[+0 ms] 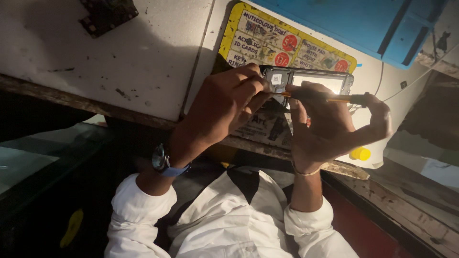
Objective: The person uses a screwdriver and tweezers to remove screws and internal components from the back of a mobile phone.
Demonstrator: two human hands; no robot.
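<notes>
My left hand (224,102) fingers pinch the left end of the phone (308,81), thumb and forefinger closed on its edge, just above frame centre. My right hand (330,126) is wrapped around a screwdriver (325,98): thin orange shaft, dark cap at the right end, tip pointing left into the phone body near the camera corner. Tip contact itself is hidden by my fingers, can't tell if it sits in a screw.

Progress, as I judge it: back cover is already off, the inner frame and a pale rectangular panel are exposed. No loose screws or removed parts visible, so I'd put this early to mid teardown. Most of the internals look in place.

Materials: phone frame is grey metal or plastic with small cutouts, and the inner panel is smooth and reflects light. Screwdriver shaft is glossy.

Outward: watch (160,159) with dark case and bluish strap on my left wrist, thin band on my right wrist. White shirt sleeves (143,200) rolled up, soft cotton look.

Under the phone, a yellow-bordered printed card (287,45) lies on a white worktop (95,52), scuffed and stained, with a worn wooden edge. Blue mat (373,24) in the upper right of the frame. Small yellow cap (361,154) right of centre, near the counter edge. Dark circuit board piece (107,14) in the upper left. Thin white cable (382,76) runs across the right side.
</notes>
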